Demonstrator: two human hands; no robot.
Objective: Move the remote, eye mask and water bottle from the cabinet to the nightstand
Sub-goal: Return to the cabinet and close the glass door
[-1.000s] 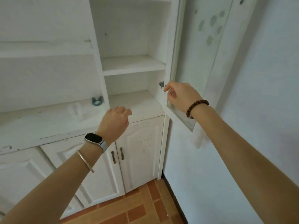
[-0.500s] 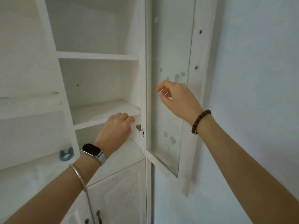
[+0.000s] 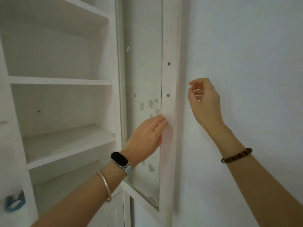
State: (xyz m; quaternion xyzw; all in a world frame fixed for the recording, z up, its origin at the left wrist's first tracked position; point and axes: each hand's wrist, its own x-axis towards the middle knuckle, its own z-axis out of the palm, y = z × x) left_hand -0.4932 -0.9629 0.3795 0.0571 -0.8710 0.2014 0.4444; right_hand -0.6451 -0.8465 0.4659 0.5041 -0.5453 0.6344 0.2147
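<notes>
The white cabinet (image 3: 62,81) stands with its shelves bare in this view. No remote, eye mask or water bottle shows. Its glass door (image 3: 142,71) is swung wide open, nearly flat against the wall. My left hand (image 3: 146,136), with a watch and bangle on the wrist, lies with straight fingers against the door's glass and outer frame. Further right, my right hand (image 3: 205,102) hovers in front of the wall, fingers loosely curled, holding nothing.
A small blue object (image 3: 14,203) lies on the lower ledge at the far left. The pale wall (image 3: 246,63) fills the right side, close behind the open door. A lower cabinet door (image 3: 114,210) shows beneath my left forearm.
The view has swung up and right. The glass door opened wider toward the wall. My right hand left the door's edge and moved right; my left hand moved from the shelf onto the door.
</notes>
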